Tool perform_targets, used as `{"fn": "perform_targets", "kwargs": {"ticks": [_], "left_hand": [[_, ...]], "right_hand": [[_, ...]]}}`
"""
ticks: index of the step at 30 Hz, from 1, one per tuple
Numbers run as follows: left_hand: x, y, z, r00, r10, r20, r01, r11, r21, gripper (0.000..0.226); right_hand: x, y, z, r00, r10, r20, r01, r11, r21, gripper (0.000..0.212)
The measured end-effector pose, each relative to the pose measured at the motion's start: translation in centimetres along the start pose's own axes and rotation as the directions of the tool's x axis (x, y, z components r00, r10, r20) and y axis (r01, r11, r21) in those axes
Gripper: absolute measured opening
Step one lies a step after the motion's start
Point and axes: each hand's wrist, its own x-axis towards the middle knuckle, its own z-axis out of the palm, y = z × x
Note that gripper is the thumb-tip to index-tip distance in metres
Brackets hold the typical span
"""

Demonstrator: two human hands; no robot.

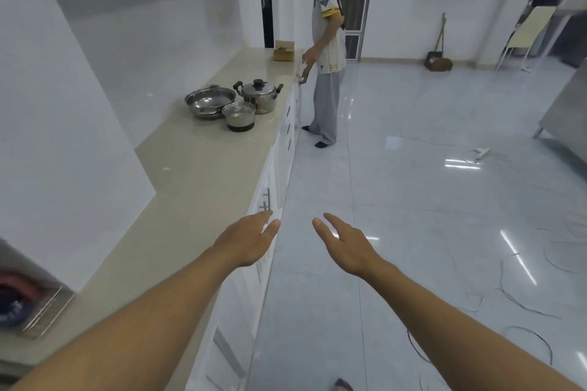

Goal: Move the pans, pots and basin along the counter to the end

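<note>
Far down the beige counter [197,187] stand three steel vessels close together. A wide steel basin [208,101] is on the left, a lidded pot with black handles [259,94] behind on the right, and a small pot with a glass lid [239,116] in front. My left hand [251,240] hovers over the counter's front edge, fingers apart, holding nothing. My right hand [344,243] is out over the floor, also open and holding nothing. Both hands are well short of the pots.
Another person [327,51] stands at the counter just beyond the pots, next to a cardboard box [283,51]. White drawers [279,174] run below the counter. Cables [521,305] lie across the glossy tiled floor. A chair [527,32] and a broom [440,51] stand far right.
</note>
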Motion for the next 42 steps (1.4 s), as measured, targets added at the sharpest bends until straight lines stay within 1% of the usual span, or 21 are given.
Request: {"fn": "perform_targets", "kwargs": {"ticks": [5, 8, 11, 17, 22, 27, 30, 34, 36, 38, 42], "left_hand": [[8.1, 1.2, -1.1, 0.998, -0.034, -0.052, 0.032, 0.999, -0.037, 0.061], [12.3, 2.1, -1.9, 0.995, -0.074, -0.070, 0.071, 0.996, -0.047, 0.059], [16.1, 2.7, -2.8, 0.990, -0.091, -0.112, 0.086, 0.995, -0.054, 0.057], [23.0, 1.2, -4.0, 0.979, -0.152, -0.133, 0.149, 0.988, -0.029, 0.057], [29.9, -1.6, -5.6, 0.981, -0.110, -0.160, 0.114, 0.993, 0.015, 0.058], [37.2, -5.5, -8.6, 0.977, -0.153, -0.147, 0.147, 0.988, -0.047, 0.061], [40.8, -8.0, -10.4, 0.979, -0.150, -0.137, 0.143, 0.988, -0.059, 0.060], [44.3, -10.7, -12.2, 0.976, -0.163, -0.146, 0.150, 0.984, -0.096, 0.059], [45.8, -12.1, -13.0, 0.978, -0.173, -0.119, 0.161, 0.981, -0.108, 0.059], [47.1, -13.5, -13.7, 0.976, -0.189, -0.111, 0.177, 0.978, -0.110, 0.059], [49.8, -15.6, -15.5, 0.965, -0.219, -0.145, 0.196, 0.968, -0.156, 0.052]], "right_hand": [[9.0, 0.3, -2.8, 0.998, -0.051, 0.034, 0.052, 0.998, -0.036, 0.081], [14.2, 0.4, -4.7, 0.994, -0.063, 0.085, 0.067, 0.996, -0.055, 0.087], [19.3, 0.2, -6.5, 0.992, -0.076, 0.104, 0.081, 0.996, -0.040, 0.093], [27.6, -0.8, -7.4, 0.984, -0.105, 0.142, 0.111, 0.993, -0.034, 0.093], [35.4, -2.7, -6.9, 0.977, -0.156, 0.147, 0.170, 0.981, -0.090, 0.085], [43.4, -5.4, -5.6, 0.976, -0.159, 0.152, 0.178, 0.976, -0.122, 0.082], [47.6, -7.2, -4.6, 0.978, -0.143, 0.155, 0.163, 0.978, -0.128, 0.084], [51.7, -9.2, -3.3, 0.980, -0.143, 0.137, 0.157, 0.983, -0.094, 0.095], [53.9, -10.0, -2.5, 0.981, -0.134, 0.142, 0.147, 0.985, -0.089, 0.099], [55.9, -10.7, -1.7, 0.980, -0.133, 0.147, 0.147, 0.985, -0.091, 0.099], [59.7, -11.8, -0.4, 0.981, -0.139, 0.137, 0.152, 0.985, -0.086, 0.097]]}}
